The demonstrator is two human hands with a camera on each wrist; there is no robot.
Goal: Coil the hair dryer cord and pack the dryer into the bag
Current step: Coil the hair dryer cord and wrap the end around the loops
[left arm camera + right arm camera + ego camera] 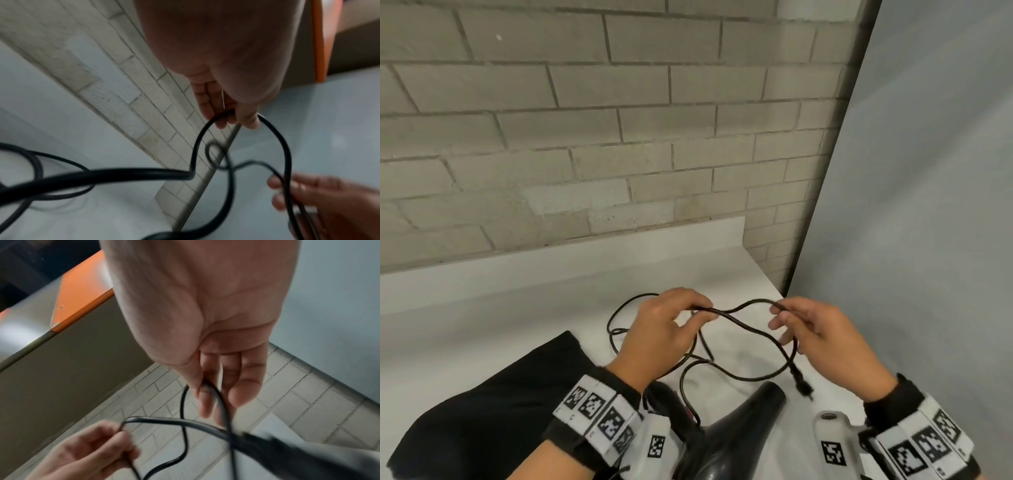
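- Fingers (697,306) of the left hand (657,335) pinch the black cord (739,306); the right hand (822,337) pinches it too.
- Both hands hold it above the hair dryer (736,428), on the white surface (517,308).
- Left of the dryer lies the black bag (493,404).

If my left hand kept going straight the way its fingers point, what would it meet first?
Probably your right hand: the left hand points along the raised cord towards it, nothing else between, though depth is uncertain.

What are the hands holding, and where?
Both hold the black cord. The left hand pinches a loop of it; the right hand pinches it near the plug end.
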